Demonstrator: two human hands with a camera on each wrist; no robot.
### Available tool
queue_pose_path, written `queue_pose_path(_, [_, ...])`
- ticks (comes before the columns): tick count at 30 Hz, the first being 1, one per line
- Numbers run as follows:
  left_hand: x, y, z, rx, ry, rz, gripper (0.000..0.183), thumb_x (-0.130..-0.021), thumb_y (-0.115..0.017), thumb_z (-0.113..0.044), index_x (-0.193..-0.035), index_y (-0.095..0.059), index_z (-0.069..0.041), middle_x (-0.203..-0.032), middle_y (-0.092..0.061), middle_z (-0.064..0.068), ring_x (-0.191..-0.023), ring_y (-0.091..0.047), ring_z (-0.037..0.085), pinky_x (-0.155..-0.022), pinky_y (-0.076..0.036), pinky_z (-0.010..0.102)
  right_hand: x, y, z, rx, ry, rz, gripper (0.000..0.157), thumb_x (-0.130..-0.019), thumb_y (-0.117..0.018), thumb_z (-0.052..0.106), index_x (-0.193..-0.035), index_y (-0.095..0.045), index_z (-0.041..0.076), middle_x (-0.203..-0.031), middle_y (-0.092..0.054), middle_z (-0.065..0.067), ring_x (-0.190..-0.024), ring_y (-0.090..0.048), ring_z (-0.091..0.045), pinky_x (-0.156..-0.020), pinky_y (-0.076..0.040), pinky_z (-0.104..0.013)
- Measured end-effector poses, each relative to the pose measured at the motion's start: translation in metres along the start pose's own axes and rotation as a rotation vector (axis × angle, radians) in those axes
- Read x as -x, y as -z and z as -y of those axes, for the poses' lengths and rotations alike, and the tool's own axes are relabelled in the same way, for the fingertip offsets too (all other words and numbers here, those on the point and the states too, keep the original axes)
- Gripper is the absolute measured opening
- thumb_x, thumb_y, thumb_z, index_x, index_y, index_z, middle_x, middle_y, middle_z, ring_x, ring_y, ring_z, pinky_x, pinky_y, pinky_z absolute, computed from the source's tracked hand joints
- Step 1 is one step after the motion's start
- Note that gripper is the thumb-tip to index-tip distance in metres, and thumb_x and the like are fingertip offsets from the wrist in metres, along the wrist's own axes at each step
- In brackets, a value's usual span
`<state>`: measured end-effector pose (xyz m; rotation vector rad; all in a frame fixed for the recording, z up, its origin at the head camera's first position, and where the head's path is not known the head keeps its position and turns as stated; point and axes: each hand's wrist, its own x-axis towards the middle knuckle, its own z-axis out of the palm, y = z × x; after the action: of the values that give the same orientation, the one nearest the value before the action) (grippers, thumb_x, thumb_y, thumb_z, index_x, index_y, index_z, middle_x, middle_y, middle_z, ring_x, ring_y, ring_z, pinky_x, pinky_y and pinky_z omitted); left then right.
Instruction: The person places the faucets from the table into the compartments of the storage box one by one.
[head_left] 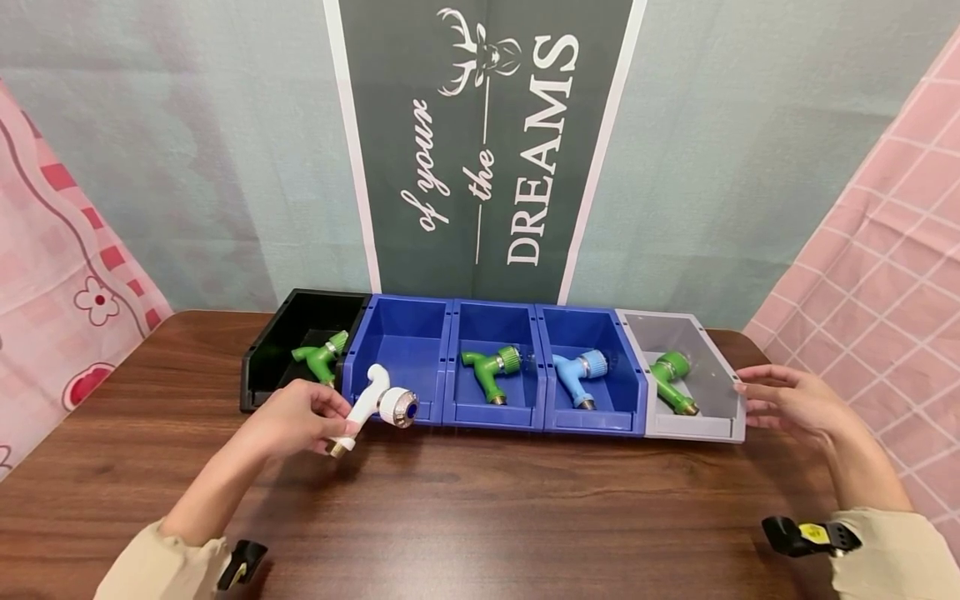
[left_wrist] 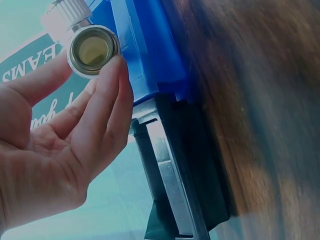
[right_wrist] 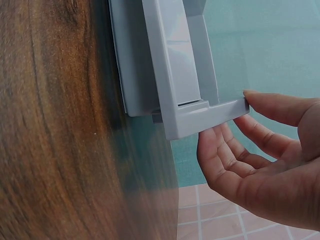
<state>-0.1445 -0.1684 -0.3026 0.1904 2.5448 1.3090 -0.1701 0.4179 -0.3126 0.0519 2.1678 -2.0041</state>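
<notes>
A white water tap (head_left: 371, 402) with a silvery, blue-centred knob is pinched by my left hand (head_left: 288, 417) near its brass threaded end (head_left: 339, 448). It hangs in front of the left blue bin (head_left: 411, 321); in the left wrist view the tap's round open end (left_wrist: 93, 51) faces the camera. My right hand (head_left: 798, 404) touches the right side of the grey bin (head_left: 716, 427). There the thumb (right_wrist: 275, 107) lies at the top rim and the other fingers (right_wrist: 212, 155) rest along the outer wall. A green tap (head_left: 671, 382) lies in the grey bin.
Left of the blue bins stands a black bin (head_left: 258, 375) with a green tap (head_left: 322, 357). The middle blue bin (head_left: 495, 417) holds another green tap (head_left: 491, 371), the right blue bin (head_left: 596, 421) a light blue tap (head_left: 580, 375). All stand on a wooden table (head_left: 525, 517) before a curtain (head_left: 675, 167).
</notes>
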Motion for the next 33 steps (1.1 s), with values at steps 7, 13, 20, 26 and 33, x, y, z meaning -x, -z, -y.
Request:
queue_pose_path(7, [-0.006,-0.001,-0.008,-0.01,0.02,-0.024,0.018,-0.08,-0.072,-0.006,-0.089,-0.064,0.007,-0.073,-0.062,0.005,-0.062,-0.061,0.015,-0.057,-0.056,0.033,-0.001,0.003,-0.002,0.01,0.006,0.004,0.027,-0.092,-0.053,-0.002,-0.088,-0.066,0.021,-0.081,-0.064,0.0,-0.07,-0.064,-0.017,-0.061,-0.055,-0.031])
queue_pose_path(13, [-0.012,-0.004,-0.013,-0.006,0.059,-0.044,0.019,-0.081,-0.071,-0.007,-0.09,-0.063,0.008,-0.074,-0.062,0.006,-0.062,-0.062,0.015,-0.058,-0.056,0.032,-0.001,0.004,-0.002,0.01,0.008,0.006,0.027,-0.092,-0.053,-0.003,-0.088,-0.066,0.021,-0.081,-0.064,0.0,-0.07,-0.064,-0.017,-0.061,-0.055,-0.031])
queue_pose_path(20, [-0.019,-0.007,-0.021,-0.009,0.076,-0.078,0.018,-0.081,-0.071,-0.006,-0.09,-0.064,0.008,-0.074,-0.061,0.007,-0.06,-0.061,0.013,-0.058,-0.056,0.032,0.0,0.003,-0.002,0.009,0.012,0.001,0.027,-0.092,-0.053,-0.002,-0.087,-0.066,0.021,-0.081,-0.064,0.0,-0.07,-0.064,-0.017,-0.061,-0.055,-0.032])
queue_pose_path(26, [-0.024,-0.008,-0.025,-0.003,0.082,-0.096,0.016,-0.081,-0.07,-0.003,-0.088,-0.064,0.01,-0.073,-0.061,0.009,-0.058,-0.061,0.013,-0.056,-0.056,0.03,-0.001,0.004,-0.003,0.014,0.017,-0.002,0.028,-0.092,-0.053,-0.003,-0.087,-0.066,0.021,-0.081,-0.064,0.0,-0.07,-0.064,-0.017,-0.061,-0.055,-0.031])
queue_pose_path(33, [-0.031,-0.01,-0.031,-0.036,0.102,-0.131,0.017,-0.082,-0.071,-0.007,-0.088,-0.066,0.008,-0.076,-0.061,0.01,-0.057,-0.059,0.011,-0.057,-0.055,0.029,0.0,0.004,-0.003,-0.013,0.024,0.019,0.027,-0.092,-0.052,-0.003,-0.088,-0.067,0.019,-0.081,-0.065,-0.001,-0.07,-0.064,-0.018,-0.062,-0.055,-0.032])
